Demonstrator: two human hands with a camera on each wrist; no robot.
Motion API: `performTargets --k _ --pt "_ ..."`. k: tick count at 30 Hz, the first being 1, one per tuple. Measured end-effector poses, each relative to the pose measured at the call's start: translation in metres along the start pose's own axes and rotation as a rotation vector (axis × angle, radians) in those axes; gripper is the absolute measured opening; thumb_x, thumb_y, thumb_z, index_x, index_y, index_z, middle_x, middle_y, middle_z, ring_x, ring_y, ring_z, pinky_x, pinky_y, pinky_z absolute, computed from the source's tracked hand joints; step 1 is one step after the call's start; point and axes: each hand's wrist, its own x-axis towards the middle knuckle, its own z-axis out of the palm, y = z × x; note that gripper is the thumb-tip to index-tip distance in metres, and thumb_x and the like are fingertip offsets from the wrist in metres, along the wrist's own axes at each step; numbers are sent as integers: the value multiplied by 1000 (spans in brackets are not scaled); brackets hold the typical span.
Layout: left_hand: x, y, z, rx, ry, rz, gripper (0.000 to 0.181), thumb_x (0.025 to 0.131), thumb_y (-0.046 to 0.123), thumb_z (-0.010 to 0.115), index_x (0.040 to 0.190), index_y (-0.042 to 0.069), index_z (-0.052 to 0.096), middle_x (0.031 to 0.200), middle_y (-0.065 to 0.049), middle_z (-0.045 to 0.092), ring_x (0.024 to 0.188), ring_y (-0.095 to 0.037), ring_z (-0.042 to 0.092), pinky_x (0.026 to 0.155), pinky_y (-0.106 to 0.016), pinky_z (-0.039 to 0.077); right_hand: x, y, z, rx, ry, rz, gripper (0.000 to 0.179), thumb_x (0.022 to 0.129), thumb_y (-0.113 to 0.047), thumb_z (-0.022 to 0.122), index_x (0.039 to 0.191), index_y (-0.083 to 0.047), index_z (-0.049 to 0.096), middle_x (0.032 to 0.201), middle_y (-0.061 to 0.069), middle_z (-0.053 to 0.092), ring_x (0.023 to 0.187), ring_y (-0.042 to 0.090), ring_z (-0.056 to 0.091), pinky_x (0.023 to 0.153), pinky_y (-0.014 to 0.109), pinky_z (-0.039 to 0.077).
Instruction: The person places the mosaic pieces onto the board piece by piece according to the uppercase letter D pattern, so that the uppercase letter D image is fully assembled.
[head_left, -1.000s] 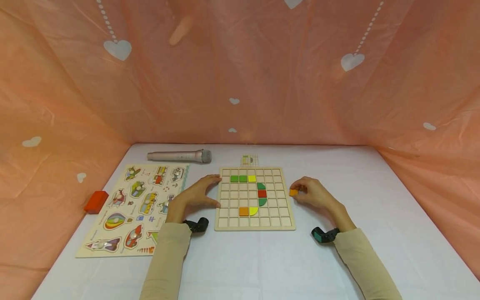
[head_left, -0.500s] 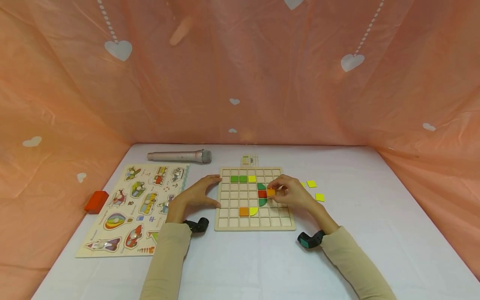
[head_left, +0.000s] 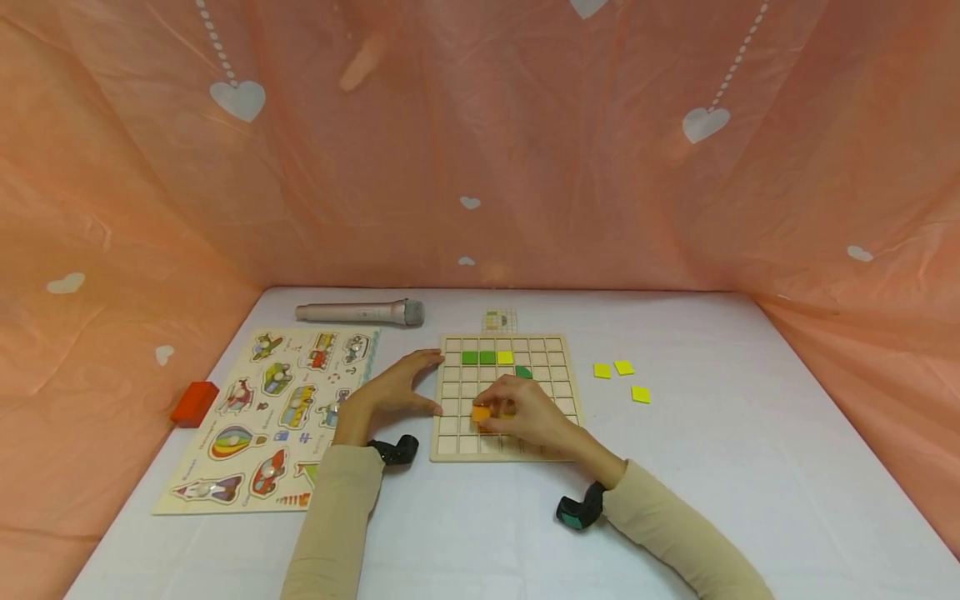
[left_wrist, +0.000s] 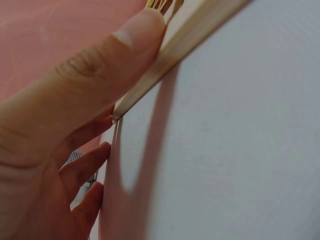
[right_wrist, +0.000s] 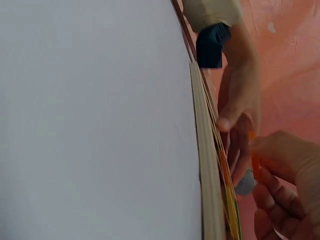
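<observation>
The head view, read with 12 o'clock at the far side and the grid's centre as pivot, shows the right hand [head_left: 525, 410] over a pale square wooden grid board [head_left: 538, 359], its fingers pinching a flat orange square tile [head_left: 481, 412] of what looks like painted wood. A second ago that tile was just outside the board at 3 o'clock, and half a second ago it was over the grid beside a flat red square tile; now it is at 8 o'clock, close by a second orange square tile [head_left: 487, 431], mostly hidden. In the right wrist view a gap seems to part the held tile from the board, so the carry across looks nearly done, with the tile not yet seated. The hand's shift leaves three flat yellow square tiles [head_left: 624, 367] in full sight on the white-covered worktop [head_left: 705, 375] between 2 and 3 o'clock, but hides the red one. The left hand [head_left: 393, 387] has not moved: at 9 o'clock its fingers and thumb, spread and grasping nothing, rest at the board's edge, which probably steadies it. The two flat green square tiles [head_left: 487, 357] and one yellow square tile [head_left: 506, 357] stay in their row at 11 o'clock.
</observation>
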Motion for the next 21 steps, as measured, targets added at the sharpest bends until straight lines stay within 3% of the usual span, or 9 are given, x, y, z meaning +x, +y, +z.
performTargets --k 4,8,15,21 --pt "0 0 0 11 -3 5 88 69 26 83 139 -3 38 147 -21 30 137 -38 24 113 -50 20 2 -5 9 0 -55 38 25 77 -16 77 101 -10 71 92 -4 65 76 9 55 63 19 49" --pt "1 0 0 18 0 10 88 69 26 83 139 -3 38 147 -21 30 136 -38 24 113 -50 20 4 -5 14 -47 -84 23 19 78 -17 76 96 -13 71 92 -6 66 84 8 54 71 20 46" --pt "1 -1 1 30 0 19 88 69 27 82 139 -3 38 146 -22 31 136 -38 25 112 -50 21 4 -2 19 -100 -74 -14 12 78 -19 76 90 -15 73 90 -8 66 92 9 55 81 24 45" --pt "1 -1 -1 32 -5 21 88 70 27 82 139 -3 37 147 -22 30 136 -38 25 112 -50 22 5 -1 19 -99 -55 -25 11 78 -21 75 89 -16 74 91 -8 66 92 9 54 80 25 45"
